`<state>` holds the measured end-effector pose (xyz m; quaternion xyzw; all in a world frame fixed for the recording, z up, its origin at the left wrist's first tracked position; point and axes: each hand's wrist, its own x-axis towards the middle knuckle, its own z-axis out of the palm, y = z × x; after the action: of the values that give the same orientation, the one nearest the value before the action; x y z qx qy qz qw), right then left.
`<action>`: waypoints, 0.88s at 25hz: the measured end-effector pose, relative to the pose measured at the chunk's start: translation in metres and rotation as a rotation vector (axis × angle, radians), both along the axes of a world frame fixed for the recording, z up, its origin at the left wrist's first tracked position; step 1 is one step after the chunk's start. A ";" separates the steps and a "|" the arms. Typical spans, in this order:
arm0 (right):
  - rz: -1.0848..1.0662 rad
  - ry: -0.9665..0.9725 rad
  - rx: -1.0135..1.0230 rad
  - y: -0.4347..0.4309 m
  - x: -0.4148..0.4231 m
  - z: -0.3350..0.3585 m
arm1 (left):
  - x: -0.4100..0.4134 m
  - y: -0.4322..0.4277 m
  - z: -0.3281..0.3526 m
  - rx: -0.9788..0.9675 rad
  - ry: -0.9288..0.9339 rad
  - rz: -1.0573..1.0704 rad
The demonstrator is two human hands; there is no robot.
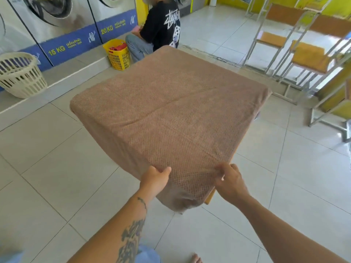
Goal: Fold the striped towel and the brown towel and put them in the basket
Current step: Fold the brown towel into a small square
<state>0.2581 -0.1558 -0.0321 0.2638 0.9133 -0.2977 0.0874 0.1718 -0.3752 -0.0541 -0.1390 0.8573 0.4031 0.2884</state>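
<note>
The brown towel [171, 111] lies spread flat over a small table and hangs down over its sides, with a crease across the middle. My left hand [154, 180] grips the towel's near edge on the left, thumb on top. My right hand [228, 180] pinches the near edge on the right, bunching the cloth a little. A sliver of the yellow table [209, 197] shows under the near corner. The striped towel is not in view. A cream laundry basket [20, 76] stands at the far left by the washing machines.
A person in a black shirt [161, 25] crouches behind the table beside a yellow basket [118, 56] of red laundry. Washing machines [57, 19] line the back left on a raised step. Metal-framed chairs and tables [296, 46] stand at the right. Tiled floor surrounds the table.
</note>
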 end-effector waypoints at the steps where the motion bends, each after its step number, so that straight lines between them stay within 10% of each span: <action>1: -0.046 0.020 -0.060 0.001 0.003 0.001 | 0.007 0.008 -0.003 -0.005 -0.007 0.014; 7: -0.275 0.004 -0.253 -0.021 0.002 0.004 | 0.021 0.018 -0.013 -0.083 0.080 0.024; 22: 0.180 0.034 0.164 -0.065 0.016 -0.014 | 0.054 -0.035 -0.037 0.055 0.023 0.075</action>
<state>0.2744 -0.2205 -0.0461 0.1817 0.9560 -0.2174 0.0763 0.2259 -0.4105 -0.0913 -0.1583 0.8433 0.4388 0.2668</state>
